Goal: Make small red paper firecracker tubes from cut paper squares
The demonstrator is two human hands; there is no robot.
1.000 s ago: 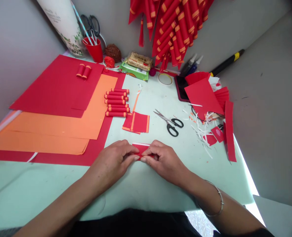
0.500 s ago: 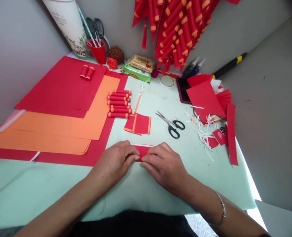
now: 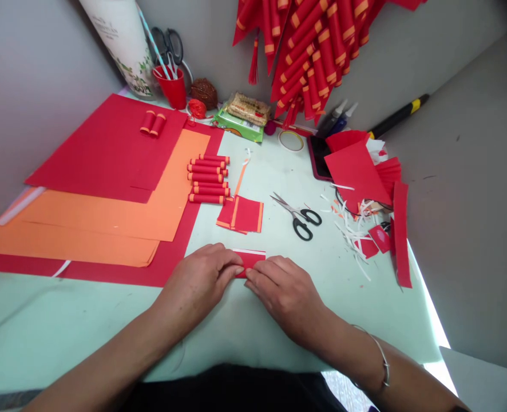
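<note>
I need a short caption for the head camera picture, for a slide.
Left hand and right hand pinch a small red paper on the green table.

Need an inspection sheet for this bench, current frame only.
Surface: pale green table top, largely covered at left and far right.
Job's things: small red paper piece with a white strip on its far edge, lying on the table at front centre.
Clutter: large red paper sheets, orange paper sheets, pile of red paper rolls with orange ends, red paper squares with orange strips, black-handled scissors, heap of red and white paper scraps.
Grippers: left hand and right hand both pinch the paper piece's near edge with fingertips.
Cables: thin dark curved line under the scraps; cannot tell if cable.
Surroundings: grey walls; hanging bundle of red rolls; red cup holding scissors.
</note>
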